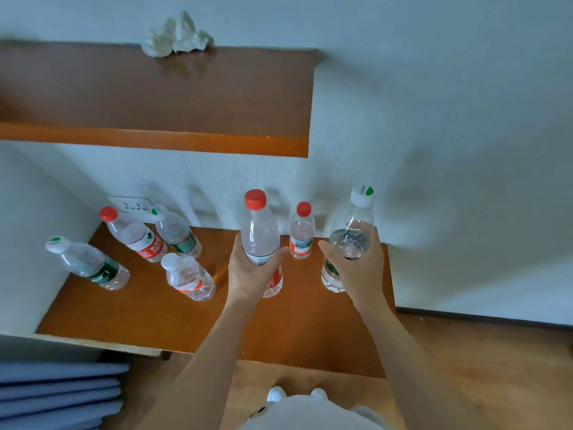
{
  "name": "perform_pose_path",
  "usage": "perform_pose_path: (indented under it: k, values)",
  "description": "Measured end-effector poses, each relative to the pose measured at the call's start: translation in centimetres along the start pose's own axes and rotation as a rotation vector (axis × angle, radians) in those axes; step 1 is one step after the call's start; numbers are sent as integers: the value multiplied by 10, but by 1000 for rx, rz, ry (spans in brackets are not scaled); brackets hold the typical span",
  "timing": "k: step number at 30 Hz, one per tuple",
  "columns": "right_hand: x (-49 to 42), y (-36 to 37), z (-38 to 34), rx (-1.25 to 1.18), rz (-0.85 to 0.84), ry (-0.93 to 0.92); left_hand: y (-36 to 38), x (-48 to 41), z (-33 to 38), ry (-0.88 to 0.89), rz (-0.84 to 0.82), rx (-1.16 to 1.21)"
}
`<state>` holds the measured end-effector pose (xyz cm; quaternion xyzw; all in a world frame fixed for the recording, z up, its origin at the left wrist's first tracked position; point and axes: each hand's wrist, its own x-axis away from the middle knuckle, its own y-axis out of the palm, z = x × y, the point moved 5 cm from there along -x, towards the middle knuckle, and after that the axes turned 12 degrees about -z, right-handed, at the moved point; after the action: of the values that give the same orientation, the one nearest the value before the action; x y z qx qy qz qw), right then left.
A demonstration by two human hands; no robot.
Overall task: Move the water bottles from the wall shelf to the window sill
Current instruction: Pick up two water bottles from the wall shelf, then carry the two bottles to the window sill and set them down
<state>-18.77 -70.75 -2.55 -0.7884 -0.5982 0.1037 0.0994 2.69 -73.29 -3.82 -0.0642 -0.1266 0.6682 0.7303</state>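
My left hand (251,271) grips a clear red-capped bottle (259,234) round its middle, above the lower wooden shelf (173,318). A white-capped, green-labelled bottle (352,234) with a little water in it is held in my right hand (359,268) at the shelf's right end. Between the two stands a small red-capped bottle (301,234) against the wall. To the left stand several more bottles: one white-capped with a green label (90,265), a red-capped one (133,235), another with a green label (178,232), and one with an orange label (189,276).
An upper wooden shelf (186,97) juts out overhead, with a pale rock-like ornament (176,37) at its back. A wall socket (130,206) sits behind the left bottles. Blue folded fabric (59,392) lies at the lower left. Wooden floor (496,367) extends to the right.
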Motion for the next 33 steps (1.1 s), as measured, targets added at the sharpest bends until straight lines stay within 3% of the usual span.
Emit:
perform_pose_path:
  k: [8,17,25,33]
  values:
    - [-2,-4,-24,-38,-41,-55,2,13,30,72,51,48]
    - [4,47,-42,-87,-297,-111,-38,47,33,108,179,76]
    - [37,117,-64,-82,-694,-197,-87,134,22,9,592,114]
    - [136,185,-98,-149,-1120,-332,-122,275,-10,-135,1029,167]
